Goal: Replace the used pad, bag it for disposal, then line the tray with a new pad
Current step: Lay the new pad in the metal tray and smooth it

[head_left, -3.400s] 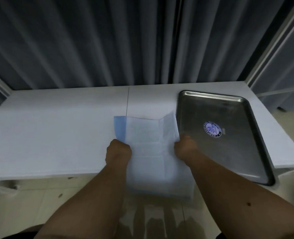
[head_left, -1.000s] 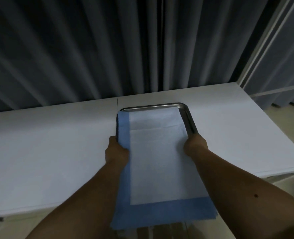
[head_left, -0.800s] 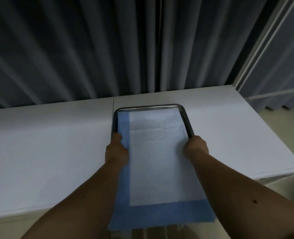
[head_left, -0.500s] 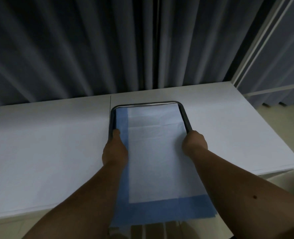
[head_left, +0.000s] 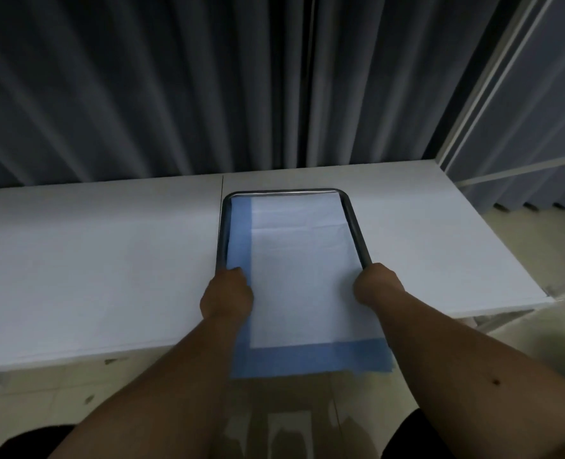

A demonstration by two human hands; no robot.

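Lining step looks nearly done, judging by the layout. White surface [head_left: 92, 260] runs wall to wall under dark pleated curtains [head_left: 142, 87], with a white frame [head_left: 493, 77] at right and tiled floor [head_left: 539, 309] below.

Metal tray [head_left: 357, 223] sits on it lengthwise. New pad [head_left: 301, 270], white with a blue border, fills the far end; its near blue edge overhangs the surface front.

Left hand [head_left: 226, 294] and right hand [head_left: 377, 286] are clenched at the pad's side edges by the rim. Gripping pad, rim or both: cannot tell.

To do it well: keep both sides tensioned evenly, square the blue border to the rim, seat the corners, then deal with the overhang. The thin sheet will likely wrinkle if pushed one-sided.
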